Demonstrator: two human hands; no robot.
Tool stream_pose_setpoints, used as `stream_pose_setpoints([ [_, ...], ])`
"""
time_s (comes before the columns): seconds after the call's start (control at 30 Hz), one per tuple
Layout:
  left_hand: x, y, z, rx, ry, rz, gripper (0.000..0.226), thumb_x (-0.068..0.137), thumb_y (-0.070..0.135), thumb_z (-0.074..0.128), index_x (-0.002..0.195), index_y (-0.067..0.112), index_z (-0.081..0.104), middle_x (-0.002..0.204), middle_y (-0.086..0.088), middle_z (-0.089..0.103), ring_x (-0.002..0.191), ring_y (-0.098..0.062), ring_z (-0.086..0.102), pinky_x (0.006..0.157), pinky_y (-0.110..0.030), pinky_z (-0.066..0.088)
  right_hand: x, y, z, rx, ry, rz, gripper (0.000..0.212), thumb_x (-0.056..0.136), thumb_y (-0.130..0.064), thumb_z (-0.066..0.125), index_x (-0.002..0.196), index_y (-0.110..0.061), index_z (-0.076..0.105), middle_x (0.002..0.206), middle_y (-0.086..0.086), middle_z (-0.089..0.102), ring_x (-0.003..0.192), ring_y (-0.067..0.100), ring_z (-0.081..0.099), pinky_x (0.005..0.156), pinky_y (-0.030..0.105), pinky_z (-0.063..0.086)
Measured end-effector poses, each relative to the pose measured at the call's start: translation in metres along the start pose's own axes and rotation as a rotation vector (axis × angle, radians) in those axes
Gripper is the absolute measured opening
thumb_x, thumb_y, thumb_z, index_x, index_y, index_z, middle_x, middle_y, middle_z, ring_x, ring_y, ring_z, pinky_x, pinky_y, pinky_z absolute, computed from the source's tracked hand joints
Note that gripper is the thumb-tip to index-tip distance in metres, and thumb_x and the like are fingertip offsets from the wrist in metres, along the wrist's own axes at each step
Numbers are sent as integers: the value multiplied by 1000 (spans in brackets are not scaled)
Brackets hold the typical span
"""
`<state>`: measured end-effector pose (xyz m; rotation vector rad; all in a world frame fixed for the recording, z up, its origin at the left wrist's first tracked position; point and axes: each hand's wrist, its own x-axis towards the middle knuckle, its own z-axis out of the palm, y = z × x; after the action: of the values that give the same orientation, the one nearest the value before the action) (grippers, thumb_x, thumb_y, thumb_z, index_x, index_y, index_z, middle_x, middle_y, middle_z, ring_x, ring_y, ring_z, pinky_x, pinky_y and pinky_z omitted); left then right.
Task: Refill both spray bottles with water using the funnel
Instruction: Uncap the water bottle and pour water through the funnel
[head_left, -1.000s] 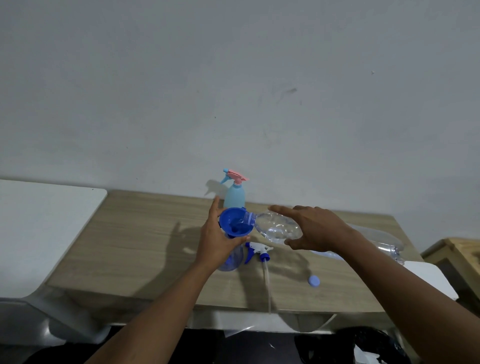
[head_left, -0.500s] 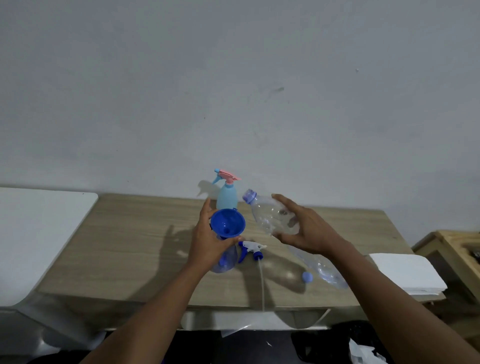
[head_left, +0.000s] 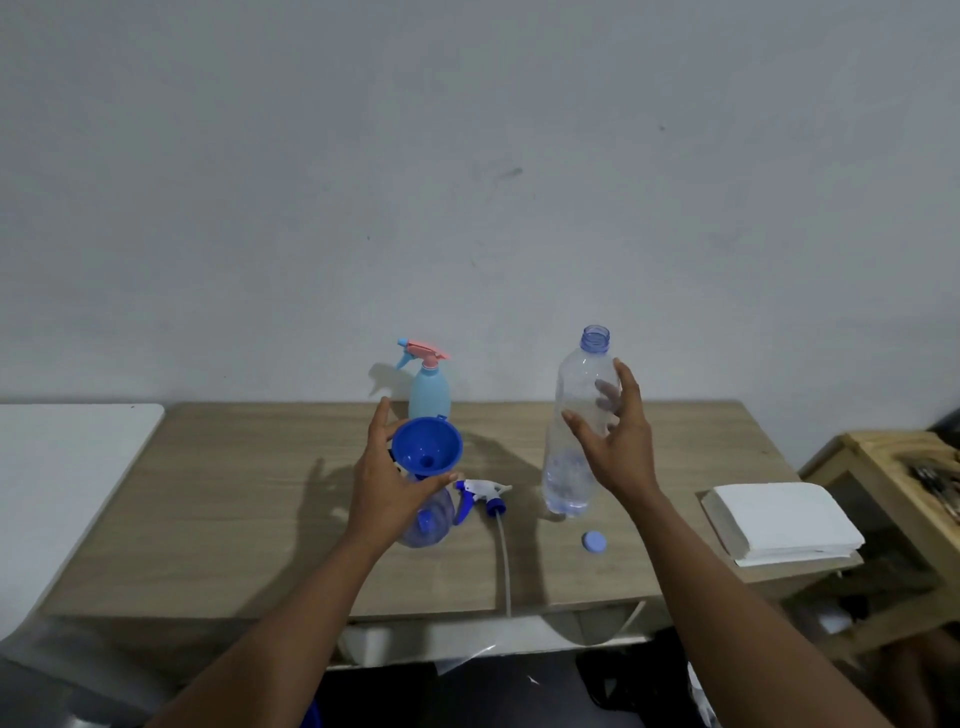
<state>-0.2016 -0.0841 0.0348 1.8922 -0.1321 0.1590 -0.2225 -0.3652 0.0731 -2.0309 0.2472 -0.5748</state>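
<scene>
1. Funnel (head_left: 427, 446), one, blue: centre of frame, seated in the neck of the clear spray bottle (head_left: 428, 519); left hand (head_left: 387, 478) cups funnel and neck, grip closed on them, likely to steady them.
2. Water bottle (head_left: 576, 431), one, clear, uncapped: upright on the surface (head_left: 234, 493), right of centre, nearly empty. Right hand (head_left: 621, 447) is spread around it; whether the grip holds or has let go, cannot tell.
3. Spray bottles, two: the clear one above; a pale blue one (head_left: 429, 387), pink trigger on, behind the funnel by the wall, apparently untouched.
4. Trigger head (head_left: 480, 493), one, blue-white, tube attached: lying off, freeing the neck.
5. Cap (head_left: 594, 541), one: lower right of the water bottle.
6. Paper stack (head_left: 779, 522), one: right edge.
</scene>
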Motion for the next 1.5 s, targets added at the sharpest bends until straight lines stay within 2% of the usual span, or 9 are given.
stream_pose_setpoints([
  [0.1,0,-1,-1,-7,1,1,130,54,24,97,154,33,16,125,12,58,116,-16,59,97,-44,54,0,8,6,3,16,31,87,82,-30,80,149,-39,25,130,-16,53,118,11,55,95,47,53],
  [0.2,0,-1,-1,-9,1,-5,131,53,23,97,155,32,15,123,15,57,117,-14,59,97,-43,53,0,14,11,43,31,67,86,82,-28,80,149,-36,26,131,-13,53,117,10,55,95,50,54],
  [0.47,-1,0,0,-11,-11,-3,130,55,23,96,156,31,15,123,16,57,116,-13,59,97,-41,53,8,12,12,25,45,99,90,84,-24,79,153,-31,23,138,-2,53,115,12,53,97,45,54],
  [0.7,-2,2,-1,6,-25,11,128,56,24,96,155,31,15,123,14,57,114,-10,59,96,-37,54,-2,15,9,66,55,117,107,78,-27,84,156,-36,11,147,-2,46,125,12,52,98,35,49],
  [0.83,-2,2,0,5,-19,17,126,57,25,96,155,31,16,125,12,57,114,-9,59,95,-34,54,-33,11,16,55,312,34,71,84,-21,77,143,-27,38,124,-4,51,103,14,54,81,29,49],
  [0.93,-3,1,1,5,-19,14,127,58,25,96,156,31,15,125,14,57,115,-10,59,96,-34,53,-51,8,34,111,149,-3,40,89,-12,70,124,-22,56,103,0,60,88,11,59,72,25,52],
  [1.03,-3,0,2,17,-27,15,127,58,27,95,156,29,15,127,11,56,117,-10,57,98,-35,52,-57,6,53,134,-70,46,26,93,-6,63,115,-21,62,92,1,65,79,0,60,68,13,48],
  [1.3,-7,-6,1,-11,-36,-11,125,58,29,95,155,30,16,123,25,51,114,-2,54,98,-33,51,-69,29,76,19,-228,150,27,94,-12,64,121,-15,63,103,1,68,84,-8,60,68,7,47],
  [1.5,-8,-11,1,-2,-40,-12,132,56,27,96,157,29,10,120,48,44,111,14,51,89,-6,44,-68,19,86,60,-259,154,27,96,-13,61,124,-14,61,104,-1,67,87,-9,59,71,8,48],
])
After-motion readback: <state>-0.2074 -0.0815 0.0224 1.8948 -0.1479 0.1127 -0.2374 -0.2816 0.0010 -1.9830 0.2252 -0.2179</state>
